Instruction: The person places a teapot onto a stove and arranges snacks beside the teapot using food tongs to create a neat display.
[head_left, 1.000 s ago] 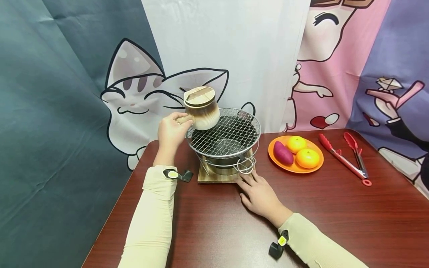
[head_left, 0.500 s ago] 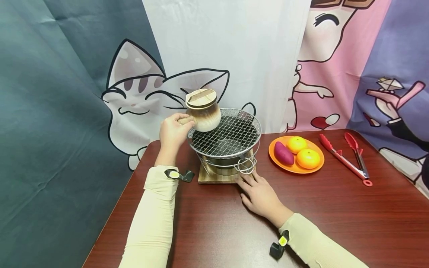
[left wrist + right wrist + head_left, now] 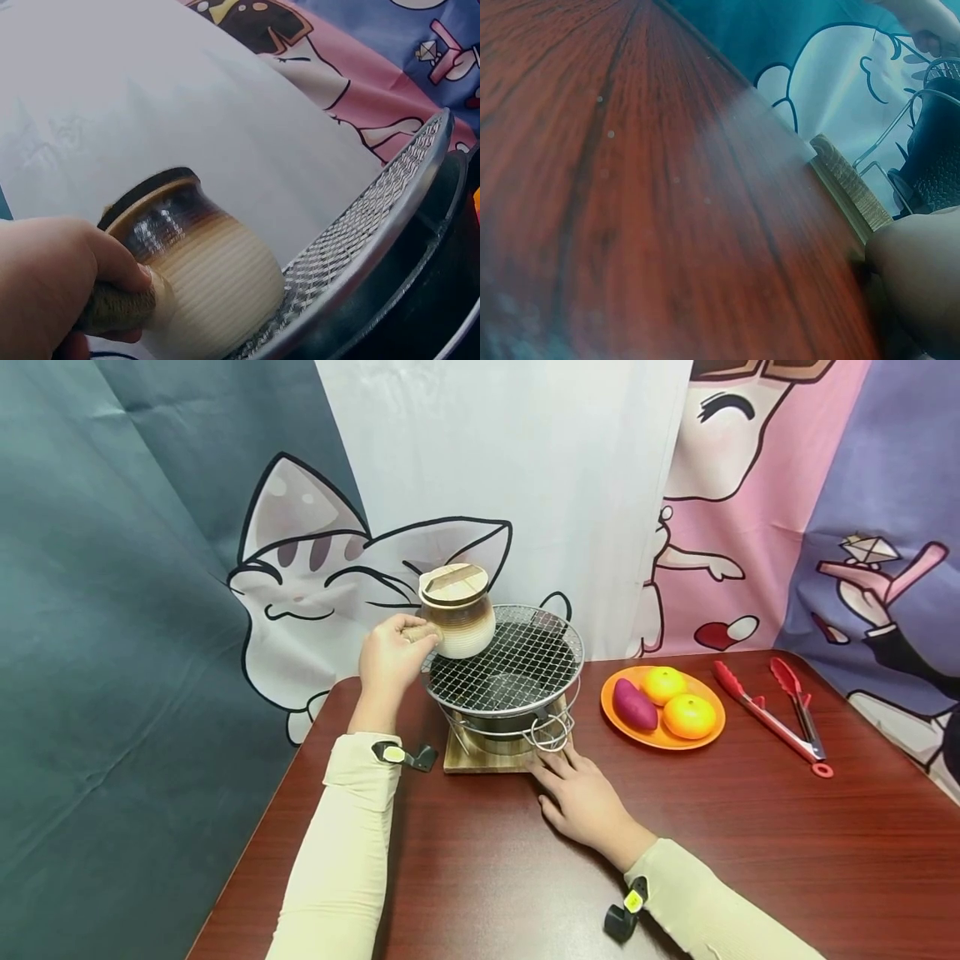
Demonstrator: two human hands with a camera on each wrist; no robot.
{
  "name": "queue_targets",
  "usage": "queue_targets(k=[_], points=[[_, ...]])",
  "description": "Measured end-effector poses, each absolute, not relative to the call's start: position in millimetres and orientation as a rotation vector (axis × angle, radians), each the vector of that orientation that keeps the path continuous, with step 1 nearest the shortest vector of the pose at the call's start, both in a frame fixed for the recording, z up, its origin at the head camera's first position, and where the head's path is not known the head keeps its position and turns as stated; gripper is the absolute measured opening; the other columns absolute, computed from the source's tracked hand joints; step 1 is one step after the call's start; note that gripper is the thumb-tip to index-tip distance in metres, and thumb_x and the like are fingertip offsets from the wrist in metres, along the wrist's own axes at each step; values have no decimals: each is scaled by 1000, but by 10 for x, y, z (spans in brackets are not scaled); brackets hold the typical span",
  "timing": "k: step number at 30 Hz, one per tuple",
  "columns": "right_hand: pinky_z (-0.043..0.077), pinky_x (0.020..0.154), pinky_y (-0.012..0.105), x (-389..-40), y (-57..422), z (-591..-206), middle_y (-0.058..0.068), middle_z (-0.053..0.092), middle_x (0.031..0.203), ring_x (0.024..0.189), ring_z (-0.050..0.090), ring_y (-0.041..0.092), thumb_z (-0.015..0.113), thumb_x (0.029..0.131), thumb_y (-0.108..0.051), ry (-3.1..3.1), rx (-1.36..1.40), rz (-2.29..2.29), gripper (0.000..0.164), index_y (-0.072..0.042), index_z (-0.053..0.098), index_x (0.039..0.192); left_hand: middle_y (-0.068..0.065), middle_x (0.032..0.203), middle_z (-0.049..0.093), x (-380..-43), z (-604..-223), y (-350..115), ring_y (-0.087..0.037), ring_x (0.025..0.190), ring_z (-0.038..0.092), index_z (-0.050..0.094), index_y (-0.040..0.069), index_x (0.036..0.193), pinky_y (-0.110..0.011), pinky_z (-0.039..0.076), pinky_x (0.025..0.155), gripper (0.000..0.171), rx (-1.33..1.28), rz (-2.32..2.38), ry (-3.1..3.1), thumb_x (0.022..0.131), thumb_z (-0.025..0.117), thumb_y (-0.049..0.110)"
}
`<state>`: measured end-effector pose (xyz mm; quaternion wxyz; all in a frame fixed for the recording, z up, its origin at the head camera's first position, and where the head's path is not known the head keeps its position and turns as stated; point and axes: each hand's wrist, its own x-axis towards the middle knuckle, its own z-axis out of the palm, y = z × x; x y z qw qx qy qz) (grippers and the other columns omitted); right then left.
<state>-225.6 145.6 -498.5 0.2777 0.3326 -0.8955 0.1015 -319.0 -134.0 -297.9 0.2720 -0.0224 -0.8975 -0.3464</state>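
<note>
My left hand [image 3: 390,656] grips the pot [image 3: 467,631] at the left of the grill [image 3: 525,672]; my right hand [image 3: 582,799], fingers extended, touches the board [image 3: 487,762].

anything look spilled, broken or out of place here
Nothing stands out. The pot, held by its handle in the left hand, has its lid on; the mesh rack covers the stove; the red tongs lie spread on the table. No spill or damage is visible.

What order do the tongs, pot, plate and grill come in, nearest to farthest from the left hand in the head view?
From the left hand:
1. Pot: held in it.
2. Grill: just right of the pot.
3. Plate: right of the grill.
4. Tongs: far right, past the plate.
</note>
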Motion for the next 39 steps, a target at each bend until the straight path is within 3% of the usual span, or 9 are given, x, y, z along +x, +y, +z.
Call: queue_targets(k=[8, 20, 32, 39], points=[[48, 97, 60, -2240, 1445, -4960, 15, 61, 138, 133, 47, 51, 74, 81, -25, -2400, 898, 272, 57, -11, 65, 136, -6, 107, 74, -3116, -2889, -1321, -30, 95, 68, 75, 19, 106, -50, 52, 72, 33, -10, -809, -2504, 86, 64, 43], [47, 97, 61, -2238, 1441, -4942, 15, 61, 138, 132, 47, 53, 75, 81, -26, -2401, 888, 292, 56, -12, 66, 135, -6, 111, 73, -3085, -2796, -1353, -30, 102, 67, 74, 17, 107, -50, 51, 81, 35, -34, -870, -2539, 87, 61, 43], [46, 98, 61, -2215, 1468, -4950, 15, 61, 139, 133, 46, 53, 75, 83, -27, -2426, 884, 285, 54, -12, 66, 135, -6, 108, 75, -3008, -2830, -1515, -25, 91, 70, 73, 16, 109, -47, 52, 81, 35, -67, -960, -2414, 99, 53, 42], [47, 98, 61, -2228, 1463, -4979, 15, 61, 138, 132, 47, 53, 73, 84, -27, -2422, 894, 266, 54, -11, 65, 135, -9, 107, 75, -2930, -2987, -1655, -29, 100, 69, 74, 12, 111, -51, 51, 86, 39, 9, -998, -2301, 104, 45, 37]])
